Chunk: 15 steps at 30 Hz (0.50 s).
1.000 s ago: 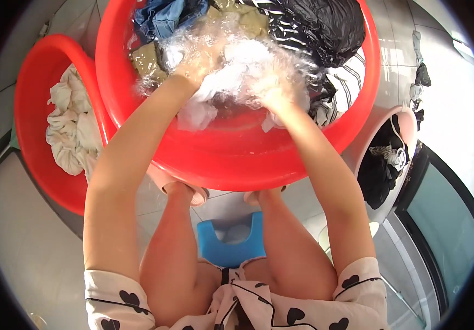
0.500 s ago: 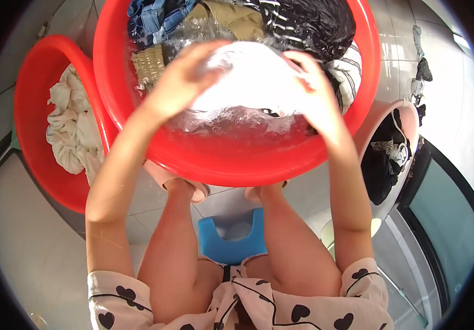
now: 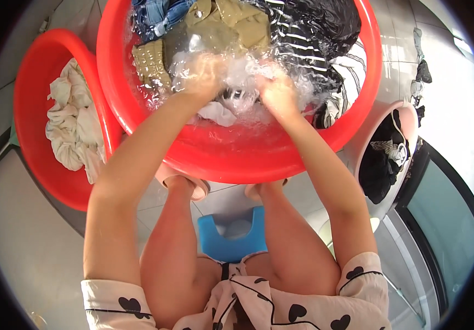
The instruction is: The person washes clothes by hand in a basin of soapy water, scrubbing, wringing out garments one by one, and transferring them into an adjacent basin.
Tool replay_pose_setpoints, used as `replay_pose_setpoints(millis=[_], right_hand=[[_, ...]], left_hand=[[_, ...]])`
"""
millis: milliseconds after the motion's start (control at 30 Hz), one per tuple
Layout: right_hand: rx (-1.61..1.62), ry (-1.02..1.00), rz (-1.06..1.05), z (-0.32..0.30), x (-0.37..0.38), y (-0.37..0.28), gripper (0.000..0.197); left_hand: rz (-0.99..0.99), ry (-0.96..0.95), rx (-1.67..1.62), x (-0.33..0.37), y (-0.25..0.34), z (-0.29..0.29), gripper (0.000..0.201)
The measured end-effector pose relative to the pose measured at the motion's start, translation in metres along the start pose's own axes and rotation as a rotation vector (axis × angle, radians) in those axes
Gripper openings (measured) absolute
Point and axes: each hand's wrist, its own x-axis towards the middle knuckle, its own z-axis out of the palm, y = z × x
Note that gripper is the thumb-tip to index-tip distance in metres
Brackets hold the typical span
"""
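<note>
Both hands are down in the soapy water of the big red basin (image 3: 237,159), which sits on the tiled floor (image 3: 22,258) just ahead of the person's knees. Left hand (image 3: 206,74) and right hand (image 3: 276,93) are close together near the middle of the basin, each with its grip closed on a white garment (image 3: 220,113) that lies wet between and just below them; splashing water blurs the fingers, so how tightly they clamp cannot be told. Around the hands, more laundry soaks in the same basin: a blue denim piece (image 3: 157,12) at the far left, an olive-tan garment (image 3: 231,22) beside it, a black-and-white striped cloth (image 3: 303,44) to the right and a dark black garment (image 3: 333,19) at the far right rim. Left of the big basin, touching its wall, stands a smaller red basin (image 3: 33,137) holding a heap of wrung cream-white cloth (image 3: 72,124). On the right, a pale pink bucket (image 3: 407,118) holds dark clothes. A blue plastic stool (image 3: 231,239) shows between the person's bare legs, below the big basin.
</note>
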Motion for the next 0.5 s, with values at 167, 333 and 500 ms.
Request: replay_pose_setpoints(millis=[167,333,500], right_hand=[[1.669,-0.142,0.260,-0.008,-0.008,-0.072,0.044],[0.901,0.103,-0.457,-0.001,-0.037,-0.056,0.051],[1.417,-0.239,0.400,-0.056,-0.081,-0.108,0.033]], left_hand=[[0.326,0.523,-1.243,-0.034,0.028,0.032,0.031],[0.476,0.639,-0.569,-0.072,0.063,0.015,0.017],[0.273,0.763,-0.323,-0.055,0.023,-0.018,0.018]])
